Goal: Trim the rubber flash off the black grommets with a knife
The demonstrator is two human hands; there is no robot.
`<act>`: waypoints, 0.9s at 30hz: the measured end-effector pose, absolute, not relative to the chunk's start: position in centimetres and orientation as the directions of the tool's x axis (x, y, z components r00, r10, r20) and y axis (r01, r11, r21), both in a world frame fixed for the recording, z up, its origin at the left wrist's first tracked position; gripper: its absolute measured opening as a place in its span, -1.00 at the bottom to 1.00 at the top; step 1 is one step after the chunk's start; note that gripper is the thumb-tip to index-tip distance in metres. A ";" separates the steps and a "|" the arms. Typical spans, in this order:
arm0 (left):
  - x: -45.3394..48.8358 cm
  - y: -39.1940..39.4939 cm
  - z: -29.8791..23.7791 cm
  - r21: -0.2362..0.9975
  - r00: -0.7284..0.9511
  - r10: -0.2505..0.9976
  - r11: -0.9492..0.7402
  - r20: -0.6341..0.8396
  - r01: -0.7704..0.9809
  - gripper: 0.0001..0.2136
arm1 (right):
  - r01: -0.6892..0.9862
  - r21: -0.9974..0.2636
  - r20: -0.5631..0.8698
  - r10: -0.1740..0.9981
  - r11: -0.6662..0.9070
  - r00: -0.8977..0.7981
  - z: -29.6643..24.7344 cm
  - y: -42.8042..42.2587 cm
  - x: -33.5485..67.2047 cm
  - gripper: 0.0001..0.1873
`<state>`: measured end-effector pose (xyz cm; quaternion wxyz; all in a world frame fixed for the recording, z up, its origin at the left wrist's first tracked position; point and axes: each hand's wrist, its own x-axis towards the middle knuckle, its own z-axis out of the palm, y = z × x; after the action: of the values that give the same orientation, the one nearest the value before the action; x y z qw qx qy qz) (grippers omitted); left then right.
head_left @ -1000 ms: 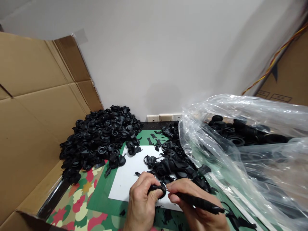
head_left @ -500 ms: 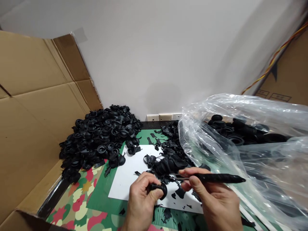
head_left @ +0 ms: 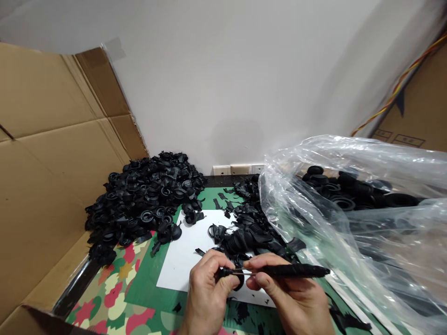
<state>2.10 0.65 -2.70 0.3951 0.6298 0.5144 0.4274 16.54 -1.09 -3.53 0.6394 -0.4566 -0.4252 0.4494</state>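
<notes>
Between thumb and fingers, my left hand (head_left: 209, 288) grips a small round black rubber part (head_left: 239, 281), mostly covered by the fingers. My right hand (head_left: 286, 288) is closed around a thin metal-tipped tool with a black wrapped handle (head_left: 293, 271). The tool's slim shaft reaches left to the rubber part and meets it at my left fingertips; whether the tip is a blade or a pick, I cannot tell. Just beyond both hands lie ribbed black rubber pieces (head_left: 235, 242) on a white sheet (head_left: 174, 265).
A large heap of black rubber parts (head_left: 146, 195) rises at the left beside a cardboard box (head_left: 63, 121). Black scraps (head_left: 247, 209) trail toward the wall. At the right, a clear plastic bag (head_left: 300, 204) holds round black parts (head_left: 344, 202). A green mat (head_left: 143, 288) lies beneath the sheet.
My right hand has moved left and slightly down, bringing the tool's metal end from beyond the rubber part onto it. My left hand has stayed nearly in place, still holding the part.
</notes>
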 end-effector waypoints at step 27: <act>1.9 1.2 -3.2 0.948 0.022 0.975 -0.222 0.223 0.229 -0.85 | -0.543 -0.837 -0.188 0.966 -0.064 0.175 -3.1 -1.0 17.0 -0.64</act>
<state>1.91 1.24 -3.16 0.3782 0.6066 0.4960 0.4929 17.00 -0.95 -3.06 0.6373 -0.4261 -0.2483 0.5922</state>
